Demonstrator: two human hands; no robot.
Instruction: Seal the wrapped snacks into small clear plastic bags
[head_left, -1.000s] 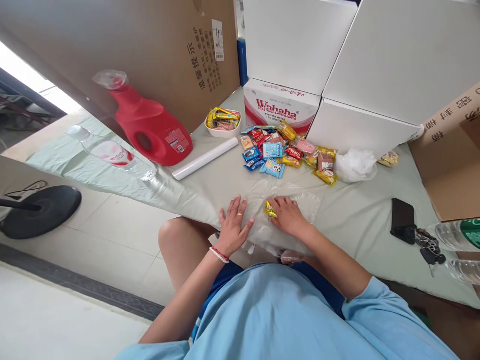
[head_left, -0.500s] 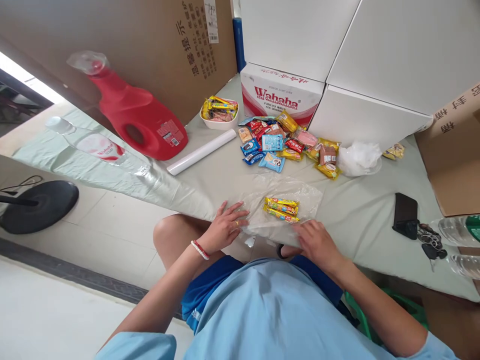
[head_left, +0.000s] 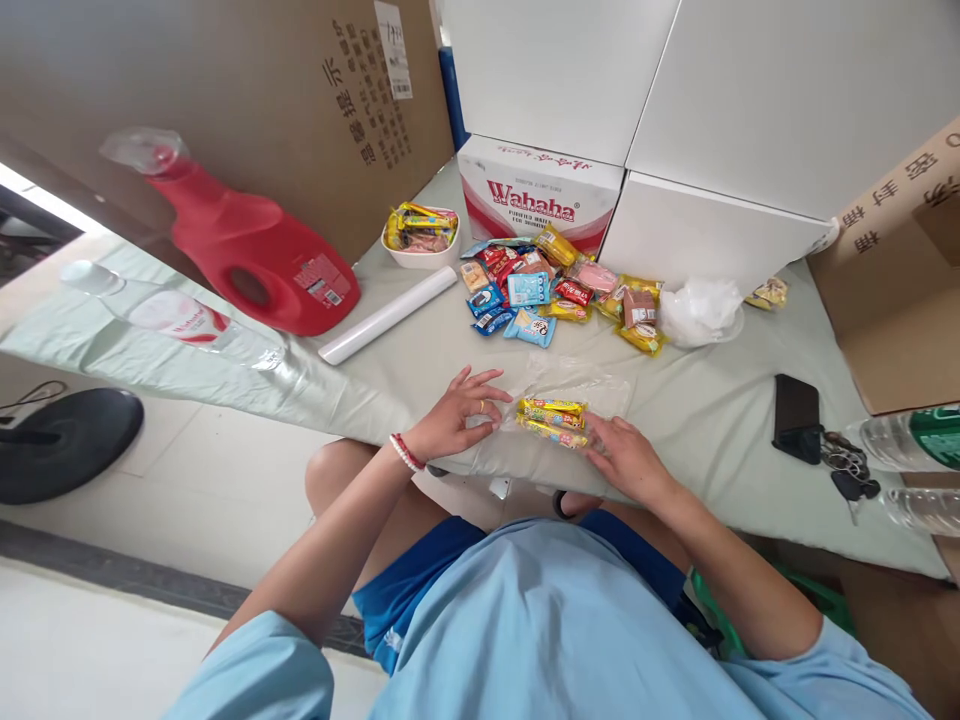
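Several yellow-wrapped snack sticks [head_left: 553, 422] lie side by side on a sheet of clear plastic film [head_left: 574, 375] near the table's front edge. My left hand [head_left: 459, 415] is at the film's left side, its fingers stretched out and apart, the fingertips close to the sticks' left ends. At the sticks' right ends is my right hand [head_left: 626, 458], with fingers extended over the film and the thumb apart from them. The film looks drawn in around the sticks, though its transparent edges are hard to make out.
Behind the film is a pile of packaged snacks [head_left: 529, 290], with a white tub [head_left: 421, 258] of more snacks and a white roll [head_left: 386, 315] to its left. A crumpled clear bag [head_left: 701, 312], black phone [head_left: 796, 415] and keys [head_left: 847, 462] are on the right. A red jug [head_left: 255, 255] stands left.
Both sides of the film have come inward toward the sticks. My left hand has lifted a little with its fingers spread; my right hand has shifted up against the sticks' right ends.
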